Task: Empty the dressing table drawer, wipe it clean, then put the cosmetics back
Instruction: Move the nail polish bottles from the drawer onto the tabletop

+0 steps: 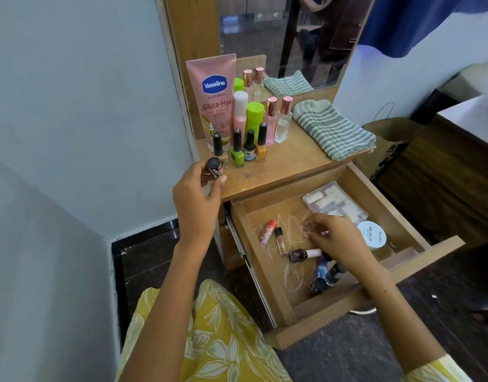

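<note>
Drawer [267,268] of the dressing table is pulled right out, chalky scribbles all over its bottom. Inside: a coral-capped lip balm [267,232], a small gloss tube [281,240], a dark nail polish [302,254] lying on its side, a clear case of white bits [335,202], and a white tub [372,235] reading "NAIL POLISH" plus a brand I can't make out. A few bluish bottles [324,274] sit half hidden under the right arm, blurry.

Right hand [332,237] reaches into the drawer with fingers curled; whether they pinch anything, can't tell. Left hand [197,193] has its grip closed round a small dark-capped bottle [214,166] at the bench [287,166] edge.

On the bench: a pink Vaseline tube [214,102] reading "Gluta-Hya", four nail polishes, one maybe "NIVA" [249,150], and a striped cloth [332,128].
</note>
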`<state>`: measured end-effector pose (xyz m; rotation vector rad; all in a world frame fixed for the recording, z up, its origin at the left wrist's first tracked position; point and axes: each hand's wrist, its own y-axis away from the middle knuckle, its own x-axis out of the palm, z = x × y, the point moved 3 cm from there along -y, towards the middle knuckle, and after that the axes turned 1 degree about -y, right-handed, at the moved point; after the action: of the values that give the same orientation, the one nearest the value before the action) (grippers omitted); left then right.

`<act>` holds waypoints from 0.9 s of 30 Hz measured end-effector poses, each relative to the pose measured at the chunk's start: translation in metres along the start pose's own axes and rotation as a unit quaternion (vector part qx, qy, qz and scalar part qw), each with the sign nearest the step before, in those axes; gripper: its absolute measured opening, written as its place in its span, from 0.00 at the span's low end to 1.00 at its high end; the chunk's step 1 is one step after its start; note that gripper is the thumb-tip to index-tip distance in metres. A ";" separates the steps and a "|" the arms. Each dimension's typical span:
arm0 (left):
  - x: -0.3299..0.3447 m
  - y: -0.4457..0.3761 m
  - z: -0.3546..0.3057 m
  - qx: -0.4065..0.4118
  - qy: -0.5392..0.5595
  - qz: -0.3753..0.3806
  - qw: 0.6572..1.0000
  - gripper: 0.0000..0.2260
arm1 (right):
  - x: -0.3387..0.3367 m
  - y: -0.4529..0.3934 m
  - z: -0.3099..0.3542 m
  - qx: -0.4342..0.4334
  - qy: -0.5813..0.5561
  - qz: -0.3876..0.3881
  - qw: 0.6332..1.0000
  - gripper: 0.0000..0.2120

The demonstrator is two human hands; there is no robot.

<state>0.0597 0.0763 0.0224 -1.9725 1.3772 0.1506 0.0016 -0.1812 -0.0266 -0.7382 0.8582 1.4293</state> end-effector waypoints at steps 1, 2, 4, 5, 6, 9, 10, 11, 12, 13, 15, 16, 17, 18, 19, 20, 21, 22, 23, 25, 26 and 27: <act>0.003 0.000 0.000 -0.005 0.010 -0.003 1.000 0.12 | -0.001 0.000 -0.001 0.003 0.013 0.006 1.000 0.08; 0.006 0.000 0.000 -0.008 0.014 -0.004 1.000 0.12 | -0.001 0.000 -0.001 0.008 0.033 0.020 0.999 0.09; 0.011 -0.001 0.002 -0.006 0.012 -0.005 1.000 0.12 | -0.001 0.001 -0.001 0.017 0.089 0.069 0.994 0.09; 0.012 -0.002 0.003 -0.004 0.009 -0.007 1.000 0.12 | 0.000 0.001 -0.001 0.019 0.110 0.095 0.989 0.09; 0.013 -0.003 0.004 -0.003 0.006 -0.010 1.000 0.12 | 0.001 0.002 0.000 0.018 0.123 0.118 0.985 0.09; 0.016 -0.003 0.007 -0.007 0.018 -0.011 1.000 0.13 | 0.007 0.003 0.004 0.007 0.175 0.157 0.972 0.12; 0.016 -0.003 0.007 -0.007 0.025 -0.012 1.000 0.13 | 0.009 0.003 0.006 -0.002 0.205 0.161 0.966 0.12; 0.017 -0.003 0.007 -0.006 0.029 -0.014 0.999 0.13 | 0.012 0.002 0.008 -0.010 0.232 0.163 0.959 0.12; 0.017 -0.003 0.007 -0.004 0.031 -0.017 0.999 0.13 | 0.015 0.001 0.010 -0.016 0.249 0.166 0.954 0.12; 0.018 -0.002 0.007 -0.002 0.031 -0.019 0.999 0.13 | 0.017 0.000 0.011 -0.018 0.253 0.169 0.953 0.12; 0.019 -0.002 0.008 -0.002 0.030 -0.020 0.999 0.13 | 0.017 -0.002 0.010 -0.021 0.235 0.172 0.956 0.12; 0.020 -0.001 0.008 -0.004 0.029 -0.021 0.999 0.13 | 0.016 -0.003 0.009 -0.026 0.224 0.171 0.959 0.11; 0.021 -0.001 0.008 -0.006 0.027 -0.022 0.999 0.14 | 0.015 -0.003 0.010 -0.031 0.215 0.167 0.962 0.11; 0.022 0.000 0.008 -0.006 0.026 -0.023 0.999 0.14 | 0.013 -0.003 0.011 -0.032 0.201 0.162 0.966 0.11; 0.022 0.000 0.007 -0.005 0.026 -0.024 0.999 0.14 | 0.011 -0.002 0.013 -0.031 0.176 0.157 0.971 0.11; 0.023 0.001 0.007 -0.004 0.023 -0.023 0.999 0.14 | 0.008 -0.002 0.015 -0.029 0.141 0.150 0.978 0.10; 0.023 0.002 0.006 -0.002 0.018 -0.022 1.000 0.14 | 0.004 -0.002 0.020 -0.032 0.097 0.139 0.985 0.09; 0.023 0.003 0.005 -0.002 0.011 -0.020 1.000 0.14 | -0.002 -0.002 0.026 -0.040 0.052 0.121 0.990 0.08; 0.023 0.004 0.004 -0.004 0.005 -0.019 1.000 0.15 | -0.009 -0.002 0.033 -0.054 0.010 0.096 0.994 0.07; 0.022 0.012 0.003 -0.015 0.000 -0.024 1.000 0.16 | -0.026 -0.005 0.052 -0.092 -0.061 0.035 0.993 0.06; 0.021 0.018 0.003 -0.023 0.000 -0.031 0.999 0.16 | -0.034 -0.007 0.063 -0.110 -0.087 0.005 0.990 0.06; 0.021 0.025 0.003 -0.030 -0.001 -0.039 0.999 0.16 | -0.039 -0.011 0.073 -0.122 -0.109 -0.022 0.986 0.07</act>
<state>0.0474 0.0576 -0.0016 -2.0722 1.3077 0.1593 0.0183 -0.1394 0.0443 -0.7604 0.5001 1.5597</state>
